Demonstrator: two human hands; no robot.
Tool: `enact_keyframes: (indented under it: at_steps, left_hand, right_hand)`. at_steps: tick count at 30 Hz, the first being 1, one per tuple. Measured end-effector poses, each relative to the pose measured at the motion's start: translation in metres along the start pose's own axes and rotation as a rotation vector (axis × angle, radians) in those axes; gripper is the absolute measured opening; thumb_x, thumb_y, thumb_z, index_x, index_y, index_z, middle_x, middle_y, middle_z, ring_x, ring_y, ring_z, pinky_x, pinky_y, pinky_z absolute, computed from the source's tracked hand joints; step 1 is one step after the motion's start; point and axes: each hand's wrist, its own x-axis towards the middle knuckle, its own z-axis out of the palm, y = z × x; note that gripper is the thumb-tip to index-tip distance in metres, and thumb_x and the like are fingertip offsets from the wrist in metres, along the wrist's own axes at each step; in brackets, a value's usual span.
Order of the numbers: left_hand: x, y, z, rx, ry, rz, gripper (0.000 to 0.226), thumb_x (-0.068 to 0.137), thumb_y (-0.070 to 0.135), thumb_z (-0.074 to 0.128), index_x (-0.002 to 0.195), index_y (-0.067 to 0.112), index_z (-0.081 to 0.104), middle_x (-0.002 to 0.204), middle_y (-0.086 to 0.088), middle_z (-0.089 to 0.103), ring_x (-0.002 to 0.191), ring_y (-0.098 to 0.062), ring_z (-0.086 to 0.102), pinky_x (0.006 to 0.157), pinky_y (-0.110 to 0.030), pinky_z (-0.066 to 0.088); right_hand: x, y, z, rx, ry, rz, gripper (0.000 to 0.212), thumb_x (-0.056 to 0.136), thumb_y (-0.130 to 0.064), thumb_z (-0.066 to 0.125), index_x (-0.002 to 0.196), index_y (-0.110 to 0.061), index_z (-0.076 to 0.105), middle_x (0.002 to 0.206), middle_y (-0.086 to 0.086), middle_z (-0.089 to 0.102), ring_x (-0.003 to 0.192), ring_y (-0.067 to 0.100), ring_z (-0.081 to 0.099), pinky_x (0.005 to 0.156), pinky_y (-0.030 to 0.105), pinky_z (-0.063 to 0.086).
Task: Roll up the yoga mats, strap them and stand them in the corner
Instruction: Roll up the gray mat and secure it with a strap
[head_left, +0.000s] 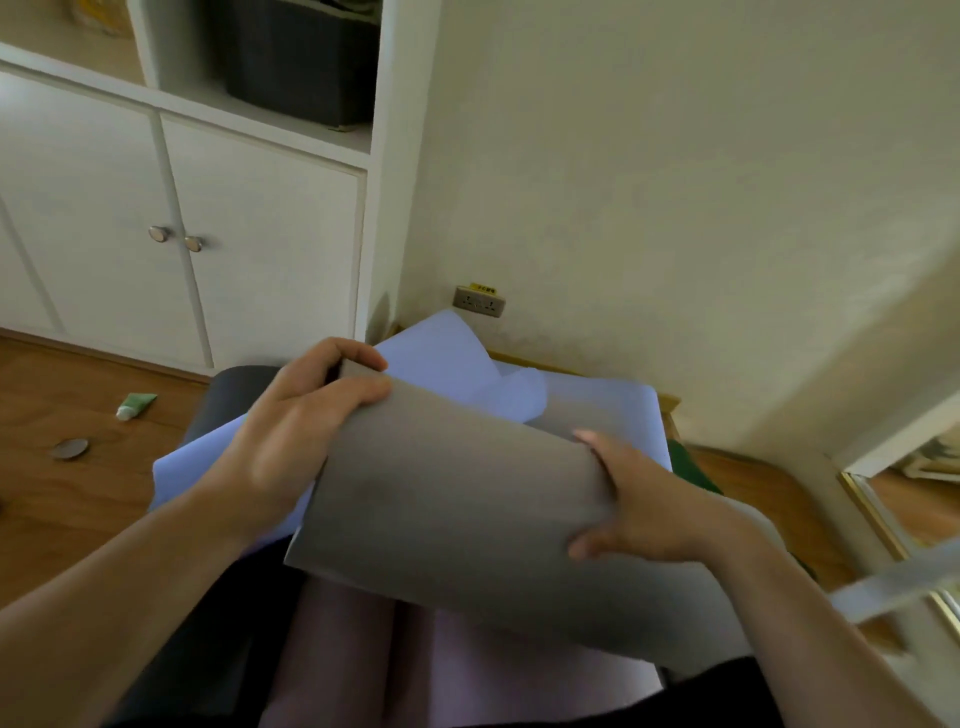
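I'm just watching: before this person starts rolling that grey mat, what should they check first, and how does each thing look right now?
1. Left hand holding the grey mat by its far corner: ok.
2. Right hand holding the mat's right edge: ok.
3. Mat lying flat to roll: not ok, it is lifted and curved.
4. Lavender mat underneath out of the way: not ok, it lies rumpled beneath.
5. Strap within reach: cannot tell; a pale blurred band shows at right.
6. Floor near the corner free: not ok, a green tube and a round disc lie there.
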Motion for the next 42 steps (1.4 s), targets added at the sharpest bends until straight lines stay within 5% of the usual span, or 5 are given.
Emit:
enact_keyframes:
  at_steps: [15, 22, 29, 34, 42]
  left_hand:
    - [0.010, -0.012, -0.004, -0.006, 0.124, -0.192, 0.009, 0.092, 0.018, 0.074, 0.097, 0.021, 0.080, 0.098, -0.006, 0.078, 0.087, -0.015, 0.069, 0.080, -0.030, 0.049]
    - [0.020, -0.009, -0.009, -0.012, 0.148, -0.267, 0.010, 0.092, 0.013, 0.073, 0.098, 0.016, 0.080, 0.106, -0.008, 0.078, 0.101, -0.023, 0.069, 0.094, -0.037, 0.051]
    - [0.018, -0.003, -0.024, 1.326, -0.127, 0.368, 0.030, 0.085, 0.045, 0.054, 0.107, 0.036, 0.071, 0.113, 0.012, 0.070, 0.101, -0.019, 0.065, 0.090, -0.041, 0.052]
    - [-0.025, -0.049, 0.040, 1.492, -0.675, 0.376, 0.064, 0.074, 0.066, 0.049, 0.131, 0.036, 0.050, 0.120, 0.015, 0.059, 0.102, -0.012, 0.059, 0.093, -0.034, 0.051]
    - [-0.012, -0.109, 0.057, 1.586, -0.557, 0.571, 0.068, 0.045, 0.044, 0.086, 0.104, 0.019, 0.064, 0.086, -0.001, 0.061, 0.065, -0.023, 0.058, 0.056, -0.041, 0.051]
  right_hand:
    - [0.003, 0.005, 0.063, -0.269, 0.233, -0.075, 0.133, 0.062, -0.070, 0.087, 0.162, -0.030, 0.008, 0.152, -0.003, 0.039, 0.138, 0.024, 0.042, 0.119, 0.039, 0.036]
    - [0.009, 0.002, 0.067, -0.328, 0.430, -0.176, 0.088, 0.066, -0.055, 0.076, 0.141, -0.024, 0.040, 0.117, -0.005, 0.058, 0.105, 0.021, 0.058, 0.094, 0.040, 0.051]
    - [0.019, -0.027, 0.078, -0.446, 0.318, -0.245, 0.085, 0.067, -0.052, 0.081, 0.133, -0.021, 0.038, 0.113, 0.002, 0.058, 0.101, 0.027, 0.058, 0.087, 0.043, 0.049]
    - [0.019, -0.048, 0.112, -0.523, 0.333, -0.369, 0.092, 0.050, -0.044, 0.091, 0.124, -0.016, 0.042, 0.100, 0.007, 0.061, 0.086, 0.028, 0.060, 0.074, 0.042, 0.049]
    - [0.019, -0.040, 0.121, -0.460, 0.322, -0.361, 0.095, 0.060, -0.049, 0.090, 0.135, -0.013, 0.045, 0.110, 0.007, 0.060, 0.097, 0.029, 0.059, 0.084, 0.045, 0.054]
